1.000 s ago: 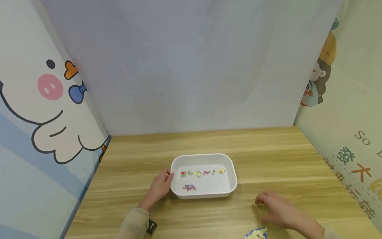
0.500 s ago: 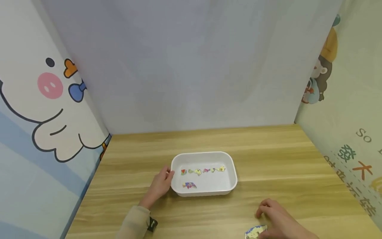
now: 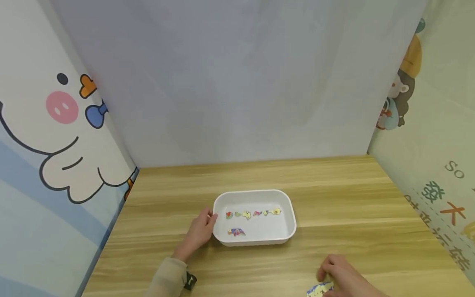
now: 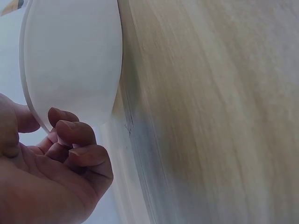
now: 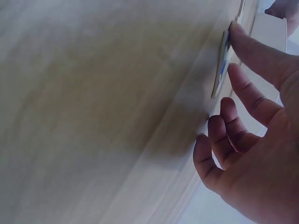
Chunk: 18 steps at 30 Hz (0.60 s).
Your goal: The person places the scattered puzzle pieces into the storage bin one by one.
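Note:
My left hand (image 3: pixel 198 232) holds the left rim of a white plastic tray (image 3: pixel 256 242), thumb on top and fingers curled beneath the edge; the left wrist view shows the same pinch on the rim. Near the front of the table my right hand (image 3: pixel 343 275) is at a flat blue-and-yellow puzzle piece (image 3: pixel 316 290), which has an irregular outline. In the right wrist view the thumb and index fingertips meet this thin piece (image 5: pixel 220 70), while the other fingers hang curled beside it. Inside the tray lie several small colourful pieces in a row, with a purplish piece (image 3: pixel 236 232) in front of them.
The wood-grain table (image 3: pixel 167 181) runs back to a pale grey curtain (image 3: pixel 230 90). Printed cloths flank it, with a cartoon pig (image 3: pixel 62 107) on the left one. A small black object (image 3: pixel 190 281) sits by the left sleeve (image 3: pixel 168 276).
My right hand has moved toward the front and closed in on the puzzle piece, its thumb and finger now at it. The left hand has kept its hold on the tray.

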Each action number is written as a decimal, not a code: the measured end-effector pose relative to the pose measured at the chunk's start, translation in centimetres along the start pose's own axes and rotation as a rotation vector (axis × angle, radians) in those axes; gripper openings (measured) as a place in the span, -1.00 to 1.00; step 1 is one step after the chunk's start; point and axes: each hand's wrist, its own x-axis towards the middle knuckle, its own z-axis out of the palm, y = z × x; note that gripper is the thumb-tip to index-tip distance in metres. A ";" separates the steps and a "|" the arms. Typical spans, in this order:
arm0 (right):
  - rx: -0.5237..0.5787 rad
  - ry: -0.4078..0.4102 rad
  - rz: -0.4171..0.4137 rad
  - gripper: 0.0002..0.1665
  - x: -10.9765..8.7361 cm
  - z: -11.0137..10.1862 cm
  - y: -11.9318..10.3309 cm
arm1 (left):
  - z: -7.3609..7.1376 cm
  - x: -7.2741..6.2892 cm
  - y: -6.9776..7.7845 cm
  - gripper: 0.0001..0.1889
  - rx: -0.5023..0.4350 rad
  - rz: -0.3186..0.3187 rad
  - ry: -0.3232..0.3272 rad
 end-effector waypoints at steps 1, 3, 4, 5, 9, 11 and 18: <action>0.021 -0.005 0.000 -0.65 0.0 0.0 0.0 | 0.1 -0.1 0.0 -0.87 -0.001 0.003 0.002; 0.058 -0.017 -0.006 -0.68 0.0 0.1 -0.1 | 0.2 -0.1 -0.1 -0.87 -0.001 0.006 0.006; 0.058 -0.012 -0.029 -0.68 0.0 0.2 -0.2 | 0.2 -0.2 -0.1 -0.86 -0.003 0.006 0.006; 0.052 -0.005 -0.050 -0.68 0.0 0.2 -0.2 | 0.3 -0.2 -0.2 -0.86 -0.003 0.004 0.006; 0.023 0.025 -0.117 -0.62 0.0 0.4 -0.2 | 0.3 -0.1 -0.3 -0.84 0.000 0.007 0.009; 0.014 0.047 -0.147 -0.60 0.0 0.5 -0.1 | 0.3 -0.1 -0.3 -0.84 0.001 0.009 0.008; 0.374 -0.098 0.261 -0.85 0.3 0.0 -0.9 | 0.2 0.0 -0.2 -0.85 0.001 0.016 0.009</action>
